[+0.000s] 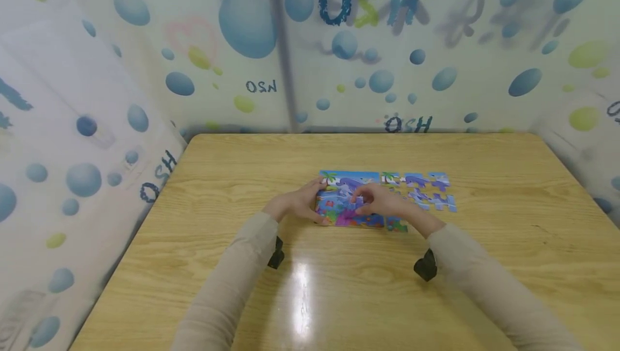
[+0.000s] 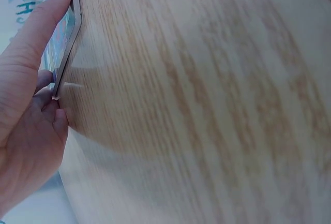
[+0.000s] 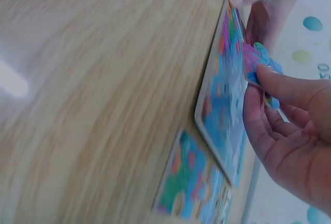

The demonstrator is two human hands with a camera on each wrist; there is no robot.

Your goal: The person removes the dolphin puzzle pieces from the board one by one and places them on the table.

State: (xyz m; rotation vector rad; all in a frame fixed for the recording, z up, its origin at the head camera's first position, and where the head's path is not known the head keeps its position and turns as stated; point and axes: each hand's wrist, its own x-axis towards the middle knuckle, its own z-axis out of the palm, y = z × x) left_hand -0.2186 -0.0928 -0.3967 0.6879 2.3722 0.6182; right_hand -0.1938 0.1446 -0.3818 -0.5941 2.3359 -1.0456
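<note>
A flat puzzle board (image 1: 373, 221) with a bright sea picture and a purple dolphin lies on the table. My left hand (image 1: 304, 203) holds the board's left side, thumb at the near edge and fingers toward the far corner. In the left wrist view, the thumb (image 2: 39, 27) lies along the board's rim. Over the middle of the board, my right hand (image 1: 385, 200) pinches a puzzle piece (image 3: 253, 57) between thumb and fingers. That piece is pink, blue and green and is held tilted above the picture in the right wrist view.
Several loose puzzle pieces (image 1: 415, 181) lie in rows right of the board. One green and blue piece (image 3: 186, 175) lies close to its near right corner. The wooden table (image 1: 232, 178) meets a wall (image 1: 310, 71) printed with bubbles and letters.
</note>
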